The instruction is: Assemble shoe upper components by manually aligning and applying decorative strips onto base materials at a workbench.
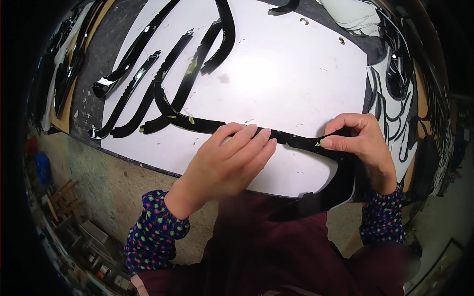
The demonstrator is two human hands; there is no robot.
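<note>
A long black curved strip runs across the near part of the white board, and its right part bends down past the board's near edge. My left hand lies across the strip with its fingers stretched out on it; the thumb is hidden. At the strip's right bend, my right hand is closed, thumb and forefinger pinching a thin black edge of it. A small yellow-green bit shows beside that thumb. Another yellow-green bit is on the strip left of my left hand.
Several glossy black strips lie at the board's left, one curved piece at its far side. White and black cut pieces are piled at the right. Long dark pieces rest at the far left. A wooden stool stands on the floor.
</note>
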